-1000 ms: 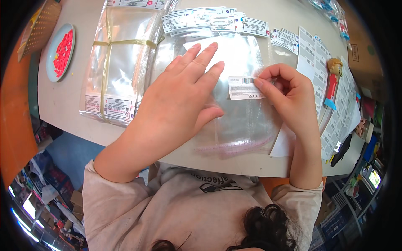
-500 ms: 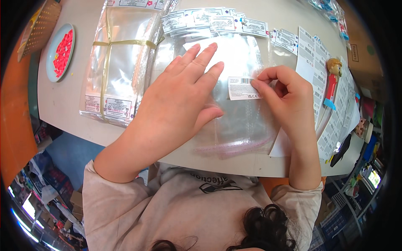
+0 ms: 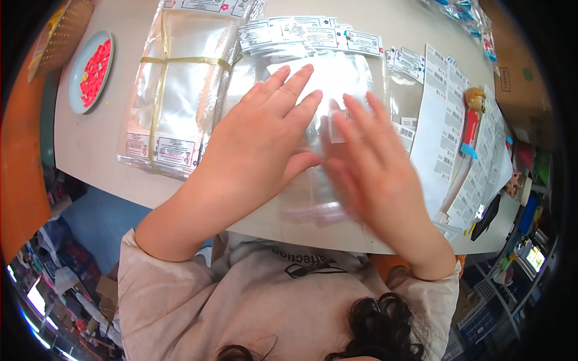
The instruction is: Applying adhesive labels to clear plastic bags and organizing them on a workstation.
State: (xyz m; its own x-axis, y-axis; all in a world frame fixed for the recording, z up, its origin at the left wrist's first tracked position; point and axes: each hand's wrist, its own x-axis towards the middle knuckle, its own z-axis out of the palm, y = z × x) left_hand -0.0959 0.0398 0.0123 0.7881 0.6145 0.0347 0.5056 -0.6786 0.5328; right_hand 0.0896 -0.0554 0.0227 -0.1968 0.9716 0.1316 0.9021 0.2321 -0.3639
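My left hand lies flat with fingers spread on a stack of clear plastic bags in front of me. Over the right part of the same stack is my right hand, fingers stretched out and slightly blurred by motion. A small white barcode label lies on the top bag, mostly covered by the right fingers. Printed header strips fan out along the bags' far end. Whether the right palm touches the label or hovers over it, I cannot tell.
Left of the stack lies a bundle of clear bags tied with gold ribbon. Farther left are a plate of red pieces and a tan basket. Label sheets lie at the right, with a red figure-topped pen on them.
My right hand has let go of the label's edge, opened and moved left over it. The label sheets at the right have shifted a little. My left hand stays in place.
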